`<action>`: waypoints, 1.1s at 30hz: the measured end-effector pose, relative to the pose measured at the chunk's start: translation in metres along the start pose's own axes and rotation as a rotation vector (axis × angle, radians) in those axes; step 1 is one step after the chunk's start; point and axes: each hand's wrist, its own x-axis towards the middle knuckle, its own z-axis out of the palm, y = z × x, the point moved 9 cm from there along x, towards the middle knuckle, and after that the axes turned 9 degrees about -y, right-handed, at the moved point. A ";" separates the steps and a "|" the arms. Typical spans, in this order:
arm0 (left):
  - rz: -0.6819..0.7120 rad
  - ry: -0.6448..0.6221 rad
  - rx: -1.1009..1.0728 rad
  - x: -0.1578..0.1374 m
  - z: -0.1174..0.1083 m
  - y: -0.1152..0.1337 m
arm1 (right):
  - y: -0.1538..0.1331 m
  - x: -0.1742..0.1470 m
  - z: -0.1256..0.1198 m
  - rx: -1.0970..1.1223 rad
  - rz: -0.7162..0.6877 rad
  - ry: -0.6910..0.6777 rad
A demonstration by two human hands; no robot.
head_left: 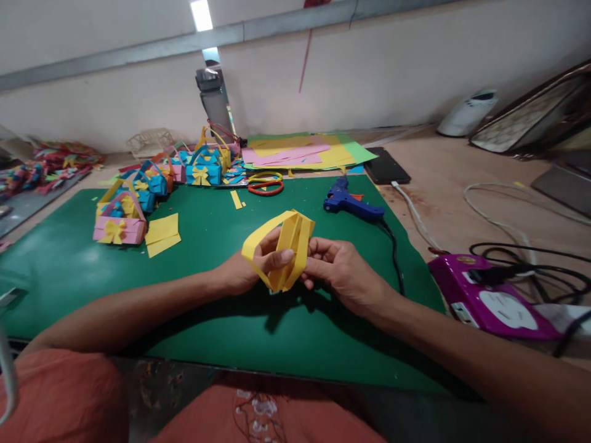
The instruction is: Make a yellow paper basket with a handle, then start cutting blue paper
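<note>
A yellow paper basket (290,237), its looped handle pointing left, is held tilted above the green mat (198,320). My left hand (258,261) is closed on it, the thumb pressed inside against the folded paper and the other fingers partly hidden behind. My right hand (341,271) is closed at the basket's right side, its fingertips pinched against the outer wall. Whether a small piece sits between those right fingertips is hidden.
Finished paper baskets (120,221) stand at the left. Yellow paper squares (162,234), red-handled scissors (265,187) and a blue glue gun (351,203) lie on the mat. Farther back are coloured sheets (295,151), a phone (386,165) and a bottle (213,101). Right: a purple power strip (489,301).
</note>
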 end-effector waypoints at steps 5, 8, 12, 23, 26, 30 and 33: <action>0.003 0.050 -0.008 0.000 -0.004 -0.001 | -0.005 -0.001 -0.003 -0.110 -0.022 0.033; 0.000 0.078 0.021 -0.002 -0.009 -0.004 | -0.007 -0.003 -0.004 -0.148 -0.041 0.054; 0.008 0.113 0.106 -0.004 -0.017 -0.005 | -0.010 -0.007 -0.005 -0.189 -0.055 0.104; -0.012 0.047 0.122 -0.003 -0.014 -0.009 | -0.018 -0.009 -0.004 -0.331 -0.094 0.121; -0.013 0.030 0.108 -0.002 -0.010 -0.006 | -0.017 -0.008 -0.005 -0.349 -0.093 0.129; -0.003 0.056 0.075 -0.001 -0.015 -0.007 | -0.018 -0.008 -0.004 -0.358 -0.107 0.112; -0.002 0.050 0.033 -0.001 -0.016 -0.007 | -0.024 -0.010 -0.008 -0.360 -0.147 0.163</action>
